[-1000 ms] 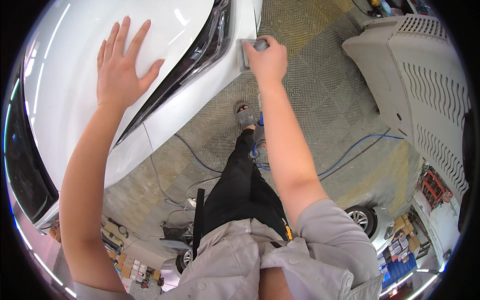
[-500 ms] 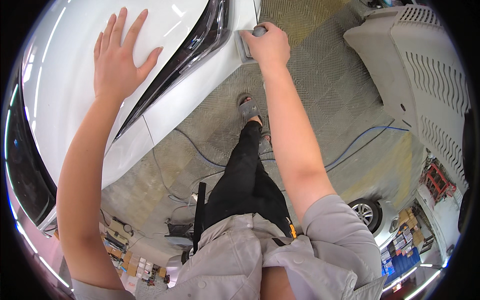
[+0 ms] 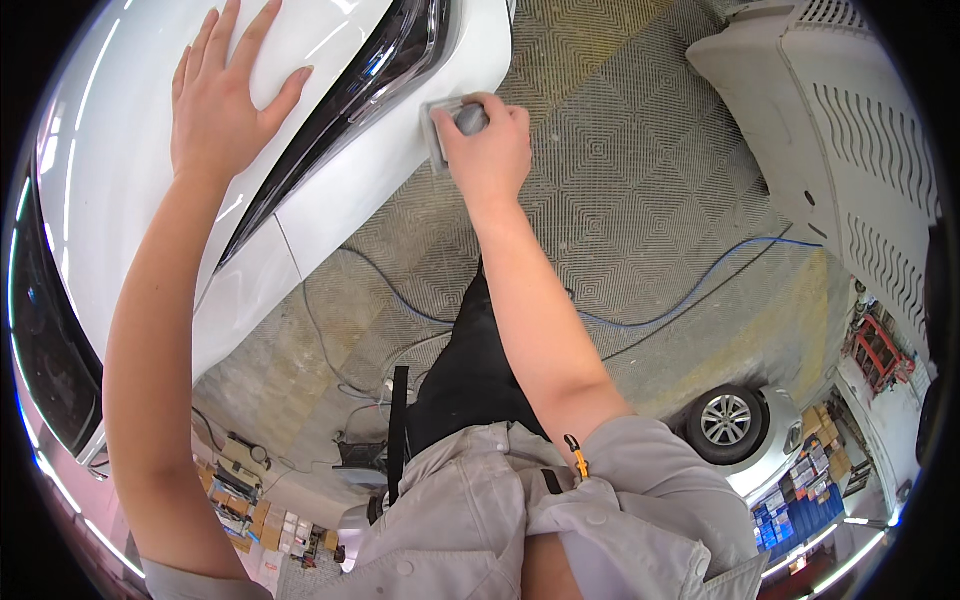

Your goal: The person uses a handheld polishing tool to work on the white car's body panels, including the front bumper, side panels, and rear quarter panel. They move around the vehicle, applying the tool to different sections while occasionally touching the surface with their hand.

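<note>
My left hand (image 3: 218,120) lies flat on the glossy white hood (image 3: 120,200) of a car, its fingers spread. A dark, narrow headlight (image 3: 385,70) separates the hood from the white front bumper (image 3: 350,210). Against the bumper's outer edge, my right hand (image 3: 496,158) grips a grey sanding block (image 3: 468,121) with a rounded knob and a flat rectangular base. Thumb and fingers wrap around the knob. The underside of the block is hidden.
Textured grey floor matting (image 3: 600,170) lies beyond the bumper. A blue hose (image 3: 690,290) and thin cables run across the floor. On the right stands a large pale panel (image 3: 850,130) with wavy slots. A car wheel (image 3: 728,425) and stacked boxes are at the lower right.
My right hand has moved the sanding block left and nearer along the bumper edge. My left hand has shifted slightly up and left on the hood. My feet are now hidden behind my right arm.
</note>
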### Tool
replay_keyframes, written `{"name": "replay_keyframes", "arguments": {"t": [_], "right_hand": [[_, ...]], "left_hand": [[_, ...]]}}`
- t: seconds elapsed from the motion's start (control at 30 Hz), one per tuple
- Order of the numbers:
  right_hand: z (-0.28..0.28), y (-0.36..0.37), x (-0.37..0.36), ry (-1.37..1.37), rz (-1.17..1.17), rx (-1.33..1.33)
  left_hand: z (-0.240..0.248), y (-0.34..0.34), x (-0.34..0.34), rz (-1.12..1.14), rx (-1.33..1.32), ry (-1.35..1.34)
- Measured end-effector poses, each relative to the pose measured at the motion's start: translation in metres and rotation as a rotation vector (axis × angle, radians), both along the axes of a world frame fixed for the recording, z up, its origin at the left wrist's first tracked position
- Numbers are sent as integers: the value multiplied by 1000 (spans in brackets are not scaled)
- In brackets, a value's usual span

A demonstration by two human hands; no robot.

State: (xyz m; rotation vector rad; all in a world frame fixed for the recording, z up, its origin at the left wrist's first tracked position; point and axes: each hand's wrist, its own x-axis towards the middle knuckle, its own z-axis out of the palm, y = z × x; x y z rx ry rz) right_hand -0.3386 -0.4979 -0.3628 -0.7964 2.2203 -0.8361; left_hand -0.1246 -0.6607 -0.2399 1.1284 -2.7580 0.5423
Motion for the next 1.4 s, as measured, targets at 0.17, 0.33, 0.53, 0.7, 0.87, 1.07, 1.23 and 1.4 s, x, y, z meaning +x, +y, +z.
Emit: {"name": "replay_keyframes", "arguments": {"t": [0.17, 0.33, 0.53, 0.7, 0.87, 1.07, 1.23, 1.4], "right_hand": [[-18, 8, -7, -8, -76, -77], [-25, -14, -35, 109, -39, -124], [-20, -56, -71, 128, 43, -28], [-14, -86, -91, 160, 128, 47], [-17, -121, -110, 143, 191, 66], [-27, -182, -139, 143, 282, 33], [-28, -187, -144, 167, 332, 69], [-19, -139, -123, 194, 333, 83]], "left_hand": [[0, 0, 0, -2, 9, 10], [3, 3, -2, 26, 33, -9], [8, 4, -5, 56, 80, -23], [11, 6, -5, 112, 143, -14], [14, 7, -8, 152, 179, -46], [18, 8, -11, 176, 220, -42], [17, 9, -10, 186, 226, -49], [17, 9, -10, 197, 209, -78]]}}
